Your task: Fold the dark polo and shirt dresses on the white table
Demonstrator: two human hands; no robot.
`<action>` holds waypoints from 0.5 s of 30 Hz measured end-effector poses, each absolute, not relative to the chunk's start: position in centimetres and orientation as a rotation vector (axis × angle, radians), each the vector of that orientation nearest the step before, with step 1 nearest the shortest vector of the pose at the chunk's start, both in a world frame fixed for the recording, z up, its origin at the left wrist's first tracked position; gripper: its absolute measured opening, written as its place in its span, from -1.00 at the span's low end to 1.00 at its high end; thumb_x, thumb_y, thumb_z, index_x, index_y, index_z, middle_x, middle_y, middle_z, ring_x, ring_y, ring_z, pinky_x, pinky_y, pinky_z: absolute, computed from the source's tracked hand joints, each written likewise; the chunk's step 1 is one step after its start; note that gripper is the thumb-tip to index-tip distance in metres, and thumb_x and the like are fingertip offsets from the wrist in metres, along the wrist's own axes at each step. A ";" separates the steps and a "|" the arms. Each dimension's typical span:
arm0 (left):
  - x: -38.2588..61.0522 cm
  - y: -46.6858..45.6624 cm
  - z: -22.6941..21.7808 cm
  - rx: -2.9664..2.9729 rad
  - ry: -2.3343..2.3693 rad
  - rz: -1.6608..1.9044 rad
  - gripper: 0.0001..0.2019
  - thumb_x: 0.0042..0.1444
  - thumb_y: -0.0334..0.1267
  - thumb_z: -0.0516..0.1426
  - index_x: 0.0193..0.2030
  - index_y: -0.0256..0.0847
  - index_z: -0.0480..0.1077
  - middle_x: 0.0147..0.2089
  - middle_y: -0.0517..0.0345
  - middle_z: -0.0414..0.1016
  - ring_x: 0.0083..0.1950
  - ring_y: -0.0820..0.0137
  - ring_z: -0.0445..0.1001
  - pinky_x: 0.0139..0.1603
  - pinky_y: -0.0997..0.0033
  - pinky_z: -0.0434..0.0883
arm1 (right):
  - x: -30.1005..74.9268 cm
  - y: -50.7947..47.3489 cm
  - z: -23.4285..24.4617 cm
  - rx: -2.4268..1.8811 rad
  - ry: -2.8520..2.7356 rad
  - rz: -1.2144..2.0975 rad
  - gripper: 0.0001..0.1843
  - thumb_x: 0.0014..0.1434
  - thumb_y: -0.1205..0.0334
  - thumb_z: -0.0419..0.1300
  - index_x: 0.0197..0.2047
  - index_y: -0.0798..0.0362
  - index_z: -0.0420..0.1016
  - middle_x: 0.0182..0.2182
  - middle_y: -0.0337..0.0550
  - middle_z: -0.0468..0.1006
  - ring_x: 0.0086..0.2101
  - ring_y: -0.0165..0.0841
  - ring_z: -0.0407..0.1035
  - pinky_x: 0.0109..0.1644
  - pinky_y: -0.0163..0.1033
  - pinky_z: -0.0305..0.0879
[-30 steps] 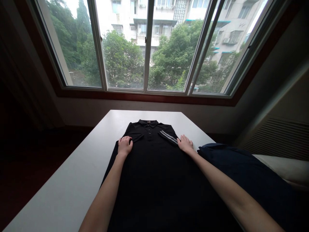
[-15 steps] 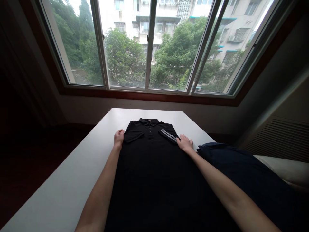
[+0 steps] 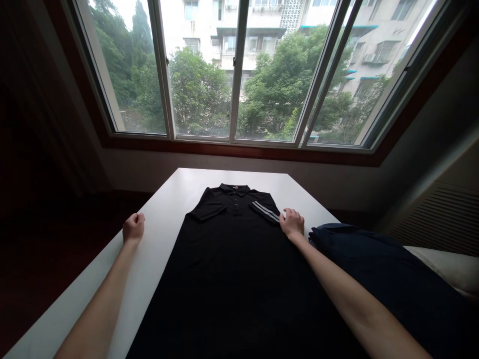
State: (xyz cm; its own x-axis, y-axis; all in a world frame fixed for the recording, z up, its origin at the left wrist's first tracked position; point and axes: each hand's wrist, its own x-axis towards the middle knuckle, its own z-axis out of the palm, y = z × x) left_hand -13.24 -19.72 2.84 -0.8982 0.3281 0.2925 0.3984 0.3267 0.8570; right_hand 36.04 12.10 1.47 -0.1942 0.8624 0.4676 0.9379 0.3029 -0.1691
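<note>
The wide window [image 3: 239, 75] fills the far wall, trees and apartment blocks beyond it. Below it the white surface [image 3: 164, 234] carries a black polo shirt [image 3: 232, 259], which lies where it did half a second ago: face up along the middle, collar [image 3: 234, 189] toward the window, hem running out of view at the near edge. Its body is smooth and flat, the placket is buttoned, and both short sleeves are folded in over the chest, the right sleeve [image 3: 266, 211] showing grey stripes. A dark navy garment [image 3: 381, 269] lies rumpled just beside the shirt's right side, as before. The left hand [image 3: 133, 227] has left the shirt's left shoulder and now sits well apart from it at the surface's left edge, curled into a loose fist with nothing in it. The right hand [image 3: 292, 223] has stayed at the striped sleeve, fingers bent down onto the fabric; whether it pinches the cloth cannot be told.
</note>
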 end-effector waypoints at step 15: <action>2.9 -35.6 3.1 -1.535 -2.800 -0.878 -0.62 0.04 0.26 0.05 -0.45 0.03 0.40 -0.30 0.07 0.48 -0.20 0.14 0.46 -0.10 0.12 0.39 | 32.5 9.4 5.4 -1.230 -2.358 -0.285 -0.69 0.22 0.38 -0.06 -0.05 0.10 0.43 -0.12 0.09 0.47 -0.03 -0.10 0.24 0.08 -0.07 -0.01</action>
State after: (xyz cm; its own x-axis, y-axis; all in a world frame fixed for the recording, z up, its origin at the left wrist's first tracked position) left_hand 2.86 -35.56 3.12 -0.5588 0.8232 0.1010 0.7333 0.4336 0.5237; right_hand 32.51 9.37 5.43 -0.4928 0.7194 0.4895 0.8154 0.5782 -0.0288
